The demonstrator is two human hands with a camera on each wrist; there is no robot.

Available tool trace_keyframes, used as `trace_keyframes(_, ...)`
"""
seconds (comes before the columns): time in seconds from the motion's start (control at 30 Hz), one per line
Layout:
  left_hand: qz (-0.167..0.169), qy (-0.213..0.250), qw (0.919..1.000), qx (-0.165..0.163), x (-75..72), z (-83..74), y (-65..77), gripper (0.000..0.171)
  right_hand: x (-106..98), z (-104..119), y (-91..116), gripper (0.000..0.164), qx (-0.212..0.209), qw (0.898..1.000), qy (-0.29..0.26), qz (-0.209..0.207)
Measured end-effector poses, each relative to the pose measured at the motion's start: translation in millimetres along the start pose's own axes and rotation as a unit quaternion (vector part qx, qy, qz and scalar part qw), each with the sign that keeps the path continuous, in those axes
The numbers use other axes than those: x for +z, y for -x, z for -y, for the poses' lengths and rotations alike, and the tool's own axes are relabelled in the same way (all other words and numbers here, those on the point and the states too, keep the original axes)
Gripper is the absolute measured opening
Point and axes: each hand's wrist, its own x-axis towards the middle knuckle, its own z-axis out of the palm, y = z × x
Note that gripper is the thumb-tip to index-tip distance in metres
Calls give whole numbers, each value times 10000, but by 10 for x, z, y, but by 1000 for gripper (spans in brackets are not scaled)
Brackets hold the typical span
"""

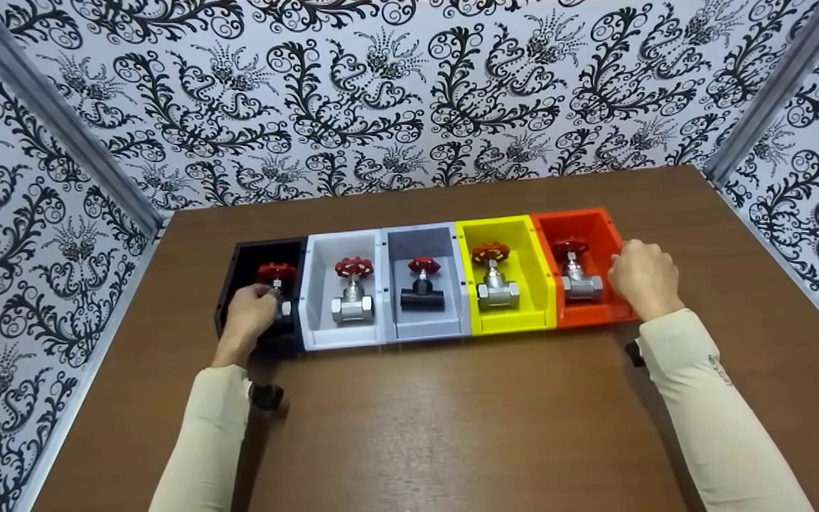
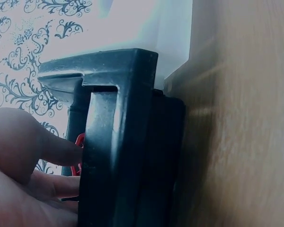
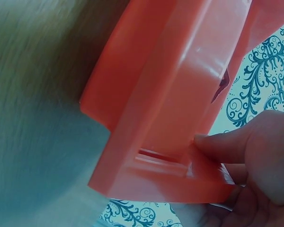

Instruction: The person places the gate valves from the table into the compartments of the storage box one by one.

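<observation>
A black bin (image 1: 260, 249) stands at the left end of a joined row. Inside it is a metal valve with a red handwheel (image 1: 276, 272). My left hand (image 1: 249, 313) reaches over the bin's front, thumb and fingers at the valve's body just below the wheel. In the left wrist view the black bin's wall (image 2: 109, 142) hides the fingertips. At the row's right end, my right hand (image 1: 644, 277) pinches the side wall of the orange bin (image 3: 165, 113) between thumb and fingers. A similar valve (image 1: 580, 284) stands in that bin.
Between the end bins sit a white bin (image 1: 317, 284), a grey bin (image 1: 427, 327) and a yellow bin (image 1: 516, 323), each with one red-wheeled valve. The grey bin's valve (image 1: 422, 295) has a black body. Patterned walls (image 1: 409, 92) border the brown table (image 1: 438, 427).
</observation>
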Motion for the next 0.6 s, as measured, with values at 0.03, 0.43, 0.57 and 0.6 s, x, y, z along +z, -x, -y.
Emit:
trace_keyframes(0.03,-2,-10,10000,2,0,-1,-2,37,3,-3,-1,29,-15,10000,4,-15)
trace_keyframes(0.43,30,-287,9992,262,-54,-76,19,47,22,-14,-44,29,9,10000,-49,25)
trace_keyframes(0.57,-56,-388,9987,325,-102,-117,31,48,36,-4,-77,31,23,9999,-44,121)
trace_keyframes(0.6,-95,-454,9982,381,-110,-127,31,47,34,-9,-83,31,49,9999,-38,160)
